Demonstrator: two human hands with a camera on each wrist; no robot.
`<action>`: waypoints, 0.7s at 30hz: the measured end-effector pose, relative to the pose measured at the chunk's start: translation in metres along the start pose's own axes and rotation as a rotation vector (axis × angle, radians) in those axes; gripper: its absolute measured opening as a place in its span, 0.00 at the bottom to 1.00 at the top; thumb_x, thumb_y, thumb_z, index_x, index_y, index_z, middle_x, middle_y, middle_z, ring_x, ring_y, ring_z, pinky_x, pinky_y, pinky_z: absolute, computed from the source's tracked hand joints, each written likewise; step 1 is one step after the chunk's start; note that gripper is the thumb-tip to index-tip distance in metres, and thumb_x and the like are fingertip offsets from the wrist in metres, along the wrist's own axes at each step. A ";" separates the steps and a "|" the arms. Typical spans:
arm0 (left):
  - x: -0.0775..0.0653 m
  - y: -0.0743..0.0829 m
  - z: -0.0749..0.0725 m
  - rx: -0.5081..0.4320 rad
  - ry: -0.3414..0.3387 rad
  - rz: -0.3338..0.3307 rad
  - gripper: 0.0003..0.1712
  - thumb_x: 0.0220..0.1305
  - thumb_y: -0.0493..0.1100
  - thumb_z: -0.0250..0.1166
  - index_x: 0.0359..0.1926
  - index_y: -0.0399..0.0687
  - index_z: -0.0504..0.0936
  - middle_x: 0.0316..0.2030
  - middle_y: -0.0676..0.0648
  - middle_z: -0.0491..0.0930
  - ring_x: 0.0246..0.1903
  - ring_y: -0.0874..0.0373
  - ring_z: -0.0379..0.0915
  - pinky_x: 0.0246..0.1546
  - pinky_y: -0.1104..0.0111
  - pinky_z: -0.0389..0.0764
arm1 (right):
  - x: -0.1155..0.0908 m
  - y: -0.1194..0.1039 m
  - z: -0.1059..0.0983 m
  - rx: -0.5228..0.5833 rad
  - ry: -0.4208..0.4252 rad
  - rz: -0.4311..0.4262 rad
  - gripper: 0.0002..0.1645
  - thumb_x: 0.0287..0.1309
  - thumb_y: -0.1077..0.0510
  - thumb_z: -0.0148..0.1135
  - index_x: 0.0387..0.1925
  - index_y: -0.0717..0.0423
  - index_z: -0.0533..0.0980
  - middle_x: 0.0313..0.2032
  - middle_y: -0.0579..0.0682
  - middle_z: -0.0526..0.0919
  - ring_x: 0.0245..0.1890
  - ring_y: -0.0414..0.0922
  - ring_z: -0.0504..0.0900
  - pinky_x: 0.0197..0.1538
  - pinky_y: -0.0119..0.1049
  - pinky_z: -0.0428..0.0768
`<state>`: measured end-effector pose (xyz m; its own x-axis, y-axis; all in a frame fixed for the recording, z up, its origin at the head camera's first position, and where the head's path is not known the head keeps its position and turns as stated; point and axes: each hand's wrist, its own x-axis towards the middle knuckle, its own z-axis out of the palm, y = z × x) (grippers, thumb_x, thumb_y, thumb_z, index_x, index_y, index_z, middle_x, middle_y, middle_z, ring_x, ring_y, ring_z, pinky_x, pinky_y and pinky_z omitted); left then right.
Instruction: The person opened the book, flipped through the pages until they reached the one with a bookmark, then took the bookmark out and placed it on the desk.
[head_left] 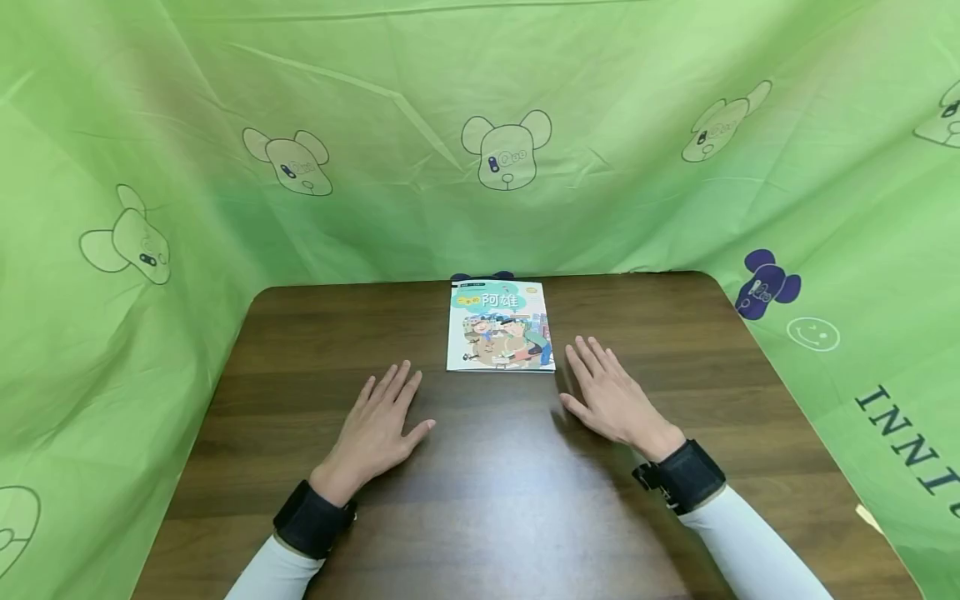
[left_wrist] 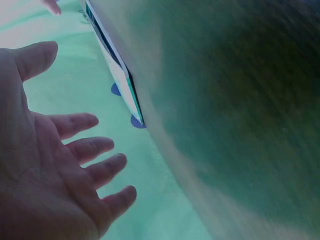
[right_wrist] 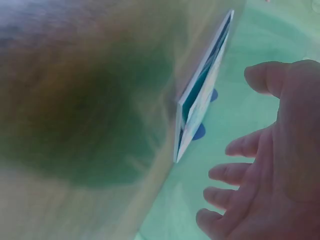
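Observation:
A thin picture book [head_left: 501, 327] with a colourful cartoon cover lies closed at the far edge of the wooden table [head_left: 480, 467]. My left hand [head_left: 377, 432] is palm down, fingers straight and spread, to the near left of the book and apart from it. On the other side my right hand [head_left: 611, 393] is held with extended fingers, close to the book's lower right corner without gripping it. Both wrist views show the palms with nothing in them. In the right wrist view the cover of the book [right_wrist: 202, 90] stands slightly raised from its pages.
A green cloth [head_left: 390, 208] printed with mouse-like heads hangs behind the table and along both sides. Black bands [head_left: 686, 477] with small cameras wrap both wrists. A small pale piece [head_left: 868, 518] shows at the table's right edge.

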<state>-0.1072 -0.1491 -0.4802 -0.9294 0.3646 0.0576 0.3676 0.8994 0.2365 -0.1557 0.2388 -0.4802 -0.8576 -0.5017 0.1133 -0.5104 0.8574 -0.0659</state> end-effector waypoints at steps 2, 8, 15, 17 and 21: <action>0.001 0.002 0.000 -0.012 0.000 0.019 0.46 0.67 0.68 0.49 0.75 0.44 0.59 0.77 0.40 0.47 0.76 0.46 0.40 0.72 0.46 0.46 | 0.005 0.000 -0.001 0.002 -0.001 -0.025 0.47 0.68 0.36 0.47 0.73 0.66 0.56 0.73 0.67 0.56 0.73 0.62 0.52 0.71 0.58 0.54; 0.008 0.009 0.000 -0.070 -0.024 0.078 0.46 0.67 0.65 0.52 0.76 0.45 0.56 0.77 0.40 0.47 0.76 0.46 0.41 0.71 0.47 0.49 | 0.026 -0.004 -0.004 0.027 -0.012 -0.098 0.48 0.67 0.35 0.49 0.73 0.66 0.56 0.72 0.68 0.58 0.73 0.61 0.55 0.70 0.57 0.57; 0.022 0.019 0.002 -0.114 -0.101 0.172 0.43 0.69 0.62 0.51 0.77 0.44 0.55 0.76 0.40 0.52 0.74 0.47 0.49 0.71 0.50 0.52 | 0.056 -0.006 -0.001 0.098 -0.052 -0.209 0.46 0.66 0.40 0.54 0.72 0.70 0.58 0.71 0.69 0.60 0.71 0.63 0.57 0.70 0.54 0.59; 0.025 0.022 0.003 -0.114 -0.117 0.187 0.44 0.70 0.63 0.51 0.77 0.44 0.54 0.76 0.40 0.51 0.74 0.47 0.47 0.71 0.51 0.52 | 0.064 -0.007 0.001 0.117 -0.068 -0.234 0.46 0.66 0.41 0.54 0.72 0.70 0.58 0.71 0.69 0.60 0.71 0.63 0.57 0.70 0.53 0.59; 0.029 0.027 0.004 -0.114 -0.114 0.197 0.44 0.70 0.62 0.51 0.77 0.43 0.53 0.77 0.40 0.50 0.75 0.47 0.45 0.71 0.51 0.52 | 0.077 -0.008 0.007 0.151 -0.091 -0.242 0.46 0.65 0.41 0.55 0.73 0.67 0.58 0.71 0.69 0.59 0.72 0.64 0.55 0.70 0.54 0.59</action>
<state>-0.1239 -0.1134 -0.4757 -0.8280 0.5608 0.0047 0.5287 0.7778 0.3397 -0.2180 0.1922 -0.4783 -0.7086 -0.7035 0.0553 -0.6986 0.6883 -0.1955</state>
